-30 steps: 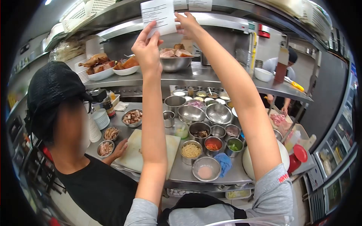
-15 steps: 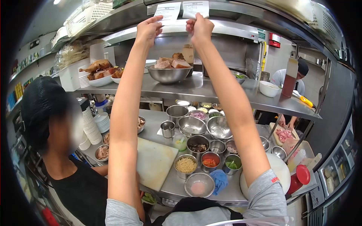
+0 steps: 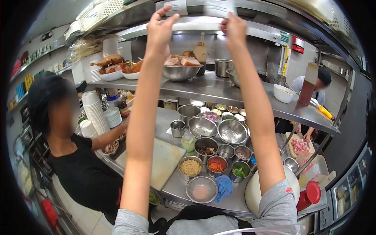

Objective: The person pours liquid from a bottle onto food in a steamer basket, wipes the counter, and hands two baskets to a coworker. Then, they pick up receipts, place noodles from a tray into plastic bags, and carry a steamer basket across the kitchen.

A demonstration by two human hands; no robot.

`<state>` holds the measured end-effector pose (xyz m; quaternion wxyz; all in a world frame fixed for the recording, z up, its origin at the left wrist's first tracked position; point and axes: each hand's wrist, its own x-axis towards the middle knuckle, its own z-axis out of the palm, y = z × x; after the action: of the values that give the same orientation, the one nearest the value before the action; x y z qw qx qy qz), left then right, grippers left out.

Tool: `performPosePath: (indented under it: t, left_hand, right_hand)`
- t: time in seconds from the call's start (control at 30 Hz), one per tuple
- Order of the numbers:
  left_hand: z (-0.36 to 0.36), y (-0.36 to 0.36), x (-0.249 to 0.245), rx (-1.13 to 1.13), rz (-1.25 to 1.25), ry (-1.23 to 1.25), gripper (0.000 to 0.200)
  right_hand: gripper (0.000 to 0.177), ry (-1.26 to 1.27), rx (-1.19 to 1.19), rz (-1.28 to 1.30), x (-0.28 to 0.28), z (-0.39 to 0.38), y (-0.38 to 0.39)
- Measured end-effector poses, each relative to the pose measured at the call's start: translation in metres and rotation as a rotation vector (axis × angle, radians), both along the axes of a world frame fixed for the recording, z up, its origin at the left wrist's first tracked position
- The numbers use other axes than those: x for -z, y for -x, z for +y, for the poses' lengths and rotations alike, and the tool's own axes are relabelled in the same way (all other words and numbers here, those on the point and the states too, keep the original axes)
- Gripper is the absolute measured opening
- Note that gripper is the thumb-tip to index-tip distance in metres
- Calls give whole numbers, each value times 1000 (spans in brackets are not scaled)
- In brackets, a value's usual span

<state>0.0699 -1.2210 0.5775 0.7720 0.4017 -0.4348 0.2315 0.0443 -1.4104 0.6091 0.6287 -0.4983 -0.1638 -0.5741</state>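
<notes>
Both my arms reach up to the rail at the top of the view. My left hand has its thumb and fingers apart, just below a white paper slip on the rail. My right hand is slightly blurred, its fingers pinched at the lower edge of a second white slip. Behind my forearms, a steel bowl of meat chunks stands on the raised shelf.
A co-worker in black stands at left, arm over the counter. Another person cuts meat at right. Below lie a cutting board, a blue cloth and several steel bowls. The steel shelf crosses ahead.
My left hand has come off its slip, its fingers spreading. My right hand and its slip have shifted right in view. The co-worker at left now stretches an arm over the counter.
</notes>
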Motion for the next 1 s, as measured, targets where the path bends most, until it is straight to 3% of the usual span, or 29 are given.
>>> performPosePath:
  t: [0.07,0.17,0.2,0.23,0.3,0.4,0.47,0.6,0.63,0.73,0.77,0.8,0.9,1.0]
  left_hand:
    - [4,28,32,23,-42,-48,36]
    - [4,70,76,-143,-158,-65,34]
    - [2,70,88,-11,-228,-41,30]
    - [7,78,101,-164,-241,-136,36]
    - [17,106,122,-211,-306,-97,29]
    - [28,127,145,-158,-324,13,26]
    - [61,145,155,-180,-355,-46,20]
    - [134,172,176,-19,-270,-14,18]
    - [154,181,180,-134,-318,67,17]
    - [229,200,191,-68,-253,-41,16]
    - [255,207,196,-41,-278,-69,12]
    - [280,217,201,162,-193,-116,13]
    - [347,248,222,695,73,-209,24]
    - [389,272,256,1060,335,-182,37]
  right_hand:
    - [20,-126,74,-88,8,-31,24]
    - [18,-150,259,-153,-10,-91,52]
    - [16,-171,378,-144,-20,-101,59]
    - [18,107,576,-204,-26,-139,55]
    - [22,226,618,41,-65,-215,38]
    - [25,205,402,105,-72,-251,34]
    - [28,142,201,70,-68,-233,39]
    - [33,109,-238,-63,-30,-136,66]
    - [34,116,-368,-97,-11,-96,76]
    - [40,207,-619,-234,60,32,96]
    - [31,231,-682,-214,85,97,111]
    - [26,254,-744,-200,109,157,121]
    - [34,288,-1133,45,203,247,116]
    - [35,352,-1082,41,295,375,121]
